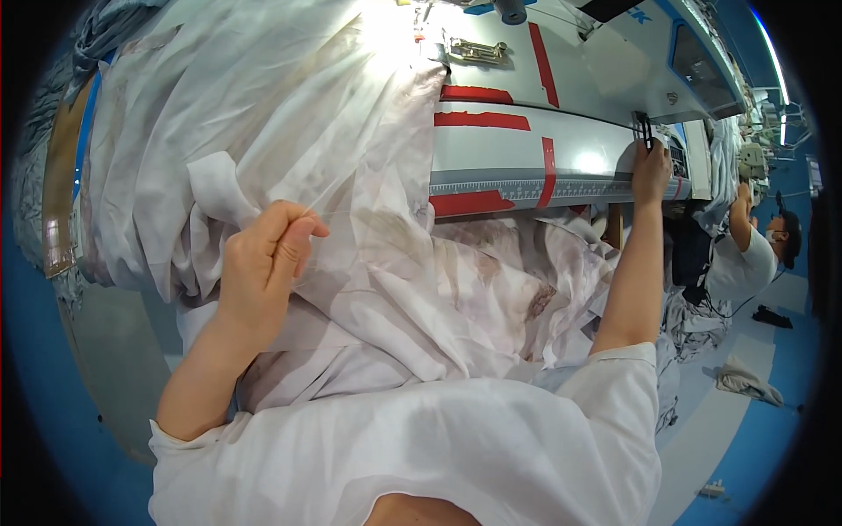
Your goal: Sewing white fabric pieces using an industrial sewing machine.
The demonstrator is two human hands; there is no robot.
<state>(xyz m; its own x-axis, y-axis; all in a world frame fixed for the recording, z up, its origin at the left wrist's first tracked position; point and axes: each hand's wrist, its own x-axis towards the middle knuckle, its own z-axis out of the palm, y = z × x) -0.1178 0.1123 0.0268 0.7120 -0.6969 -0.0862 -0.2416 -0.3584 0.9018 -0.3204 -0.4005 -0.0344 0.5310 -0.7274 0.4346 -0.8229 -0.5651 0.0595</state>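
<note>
My left hand (274, 250) is closed in a pinch above the pale fabric (386, 289). Whatever lies between its fingers is too small or hidden to name. At the right end of the sewing machine bed (588, 149), my right hand (652, 171) has its fingers round a small black tool with two prongs, which looks like thread snips (645, 129). The fabric, off-white with faint brownish print, spreads in folds from the table's left side across my lap. Its edge passes close to the lit needle area.
Red tape strips (482, 120) and a measuring scale (491, 186) mark the machine bed. A metal fitting (478, 51) sits by the needle area. Another person (745, 250) works at the far right. Dark cloth (114, 26) is heaped at far left; a grey cloth (747, 384) lies on the floor.
</note>
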